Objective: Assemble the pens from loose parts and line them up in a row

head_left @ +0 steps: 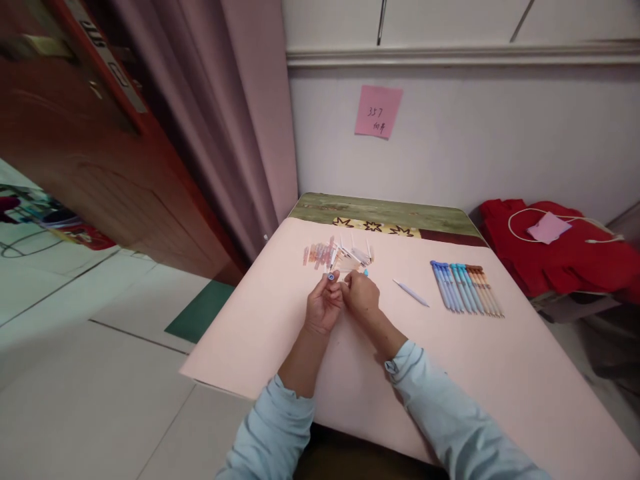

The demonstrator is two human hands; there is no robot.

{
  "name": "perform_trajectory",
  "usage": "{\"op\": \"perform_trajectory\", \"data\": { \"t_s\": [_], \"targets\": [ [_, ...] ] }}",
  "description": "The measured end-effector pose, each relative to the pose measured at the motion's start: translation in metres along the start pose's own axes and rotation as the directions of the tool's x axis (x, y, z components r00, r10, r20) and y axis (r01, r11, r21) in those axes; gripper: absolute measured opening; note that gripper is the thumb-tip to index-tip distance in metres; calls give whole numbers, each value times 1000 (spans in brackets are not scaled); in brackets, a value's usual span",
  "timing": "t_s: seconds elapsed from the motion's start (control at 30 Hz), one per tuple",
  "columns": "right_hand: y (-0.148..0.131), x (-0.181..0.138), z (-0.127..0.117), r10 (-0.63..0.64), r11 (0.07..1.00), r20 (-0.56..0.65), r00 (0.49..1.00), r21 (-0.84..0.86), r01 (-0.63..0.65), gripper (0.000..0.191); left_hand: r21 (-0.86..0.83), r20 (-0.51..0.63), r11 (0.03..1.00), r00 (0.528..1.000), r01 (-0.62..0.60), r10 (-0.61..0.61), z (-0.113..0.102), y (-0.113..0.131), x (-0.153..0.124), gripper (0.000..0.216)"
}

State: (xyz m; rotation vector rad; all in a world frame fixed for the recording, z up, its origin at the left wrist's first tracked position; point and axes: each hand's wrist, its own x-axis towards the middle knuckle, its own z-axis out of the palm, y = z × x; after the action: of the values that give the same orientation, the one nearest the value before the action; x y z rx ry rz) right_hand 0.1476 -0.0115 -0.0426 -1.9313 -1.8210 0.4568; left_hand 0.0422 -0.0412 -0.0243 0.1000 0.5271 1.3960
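Both hands meet near the middle of the pink-covered table (260, 320), towards its far edge. The left hand (324, 305) has its fingers closed around a small pen piece (331, 275) with a blue end, held upright at the fingertips. The right hand (361, 295) is curled and touches the left; I cannot tell what it pinches, if anything. Just beyond them lies a heap of loose pen parts (337, 255). Towards the right edge are a single white piece (411, 293) and a row of finished pens (466, 288).
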Motion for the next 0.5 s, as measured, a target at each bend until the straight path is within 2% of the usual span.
{"op": "perform_trajectory", "data": {
  "t_s": [0.13,0.23,0.3,0.37,0.43,0.5],
  "targets": [
    [-8,4,2,-1,993,34,999,-122,5,18,15,43,999,998,34,-34,-2,1,-3,16],
    [-2,-4,1,-46,998,13,999,-52,46,16,-16,49,998,997,62,-61,-4,1,-3,15],
    [8,-14,0,-82,988,-58,995,124,88,15,-33,37,996,996,84,-82,-4,1,-3,15],
    [20,-26,-2,-57,919,-123,991,382,100,17,-49,24,994,995,100,-99,-3,1,-4,16],
    [31,-35,-3,25,761,-108,994,646,51,19,-62,13,992,994,110,-110,-2,0,-4,17],
    [41,-40,-4,97,601,-78,992,799,4,20,-76,5,990,993,117,-117,-1,-1,-3,19]
  ]
}}
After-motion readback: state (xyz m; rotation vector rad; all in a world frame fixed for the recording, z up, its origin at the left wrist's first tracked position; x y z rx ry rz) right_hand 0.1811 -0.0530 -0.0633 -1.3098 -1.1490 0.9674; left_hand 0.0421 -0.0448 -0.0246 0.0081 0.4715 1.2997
